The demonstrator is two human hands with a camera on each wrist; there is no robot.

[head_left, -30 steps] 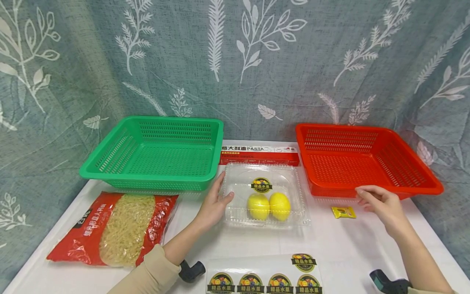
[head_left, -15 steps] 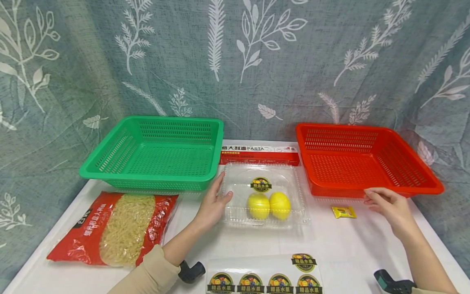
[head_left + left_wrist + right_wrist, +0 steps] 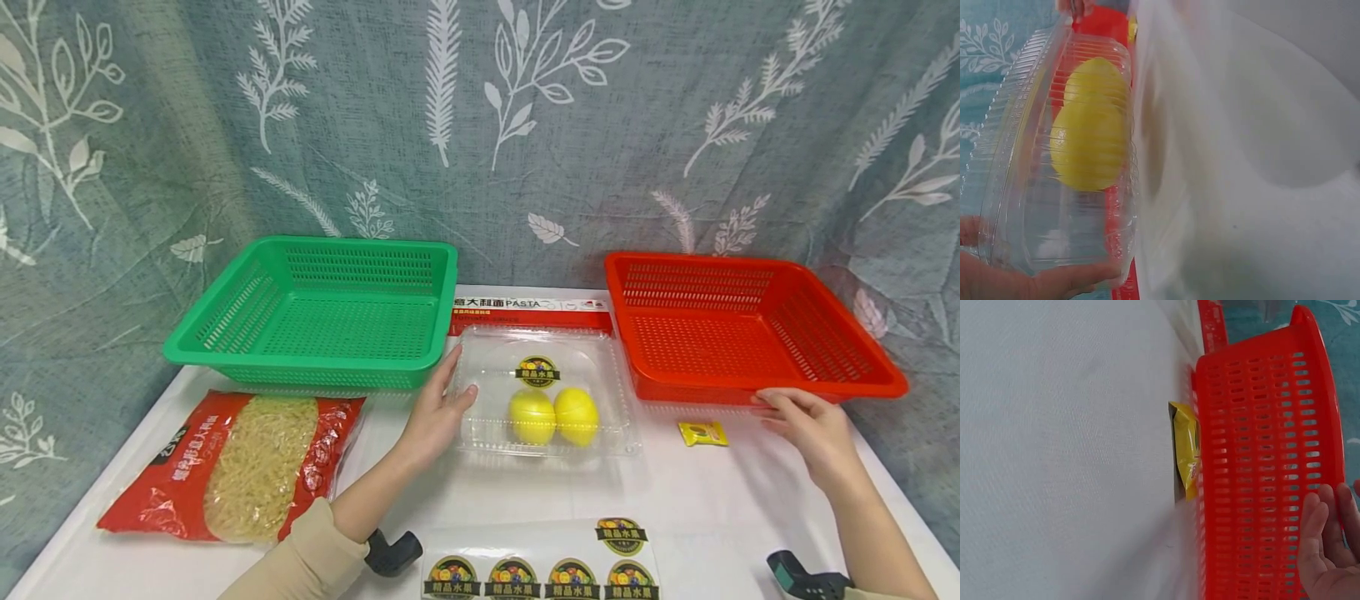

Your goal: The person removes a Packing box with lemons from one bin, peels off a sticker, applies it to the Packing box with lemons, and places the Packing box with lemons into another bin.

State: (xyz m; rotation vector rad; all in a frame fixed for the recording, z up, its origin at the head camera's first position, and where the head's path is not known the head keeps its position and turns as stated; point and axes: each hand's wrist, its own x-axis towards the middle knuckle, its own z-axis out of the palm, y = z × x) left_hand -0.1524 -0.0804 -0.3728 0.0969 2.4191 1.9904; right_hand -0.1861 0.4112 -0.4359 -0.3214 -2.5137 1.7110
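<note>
Left hand (image 3: 435, 414) grips the left edge of the clear clamshell box (image 3: 546, 390), thumb over the rim, fingers curled beneath; the box sits mid-table between the green basket (image 3: 322, 312) and red basket (image 3: 742, 325), two lemons (image 3: 553, 415) inside. Right hand (image 3: 813, 429), fingers fairly straight, rests against the red basket's near rim, holding nothing. Yellow sachet (image 3: 702, 432) lies just beside that basket. Pasta bag (image 3: 240, 462) lies front left.
</note>
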